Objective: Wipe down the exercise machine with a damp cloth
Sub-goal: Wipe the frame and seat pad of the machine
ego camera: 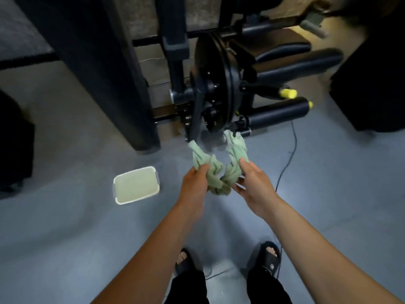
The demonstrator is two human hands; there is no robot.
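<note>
A pale green cloth [219, 170] is twisted into a U-shaped rope in front of me, both ends pointing up toward the machine. My left hand [194, 185] grips its left half and my right hand [255, 183] holds its right half. The black exercise machine [215, 84] stands just beyond the cloth, with a large round pulley disc, padded rollers [282, 110] and yellow-tipped handles [287, 93]. The cloth ends hang close to the bottom of the disc; I cannot tell whether they touch it.
A white rectangular tub [135, 185] sits on the grey floor to my left. A thin cable [287, 159] trails across the floor on the right. A dark upright panel [105, 69] rises at left of the machine. My feet in black sandals [270, 257] are below.
</note>
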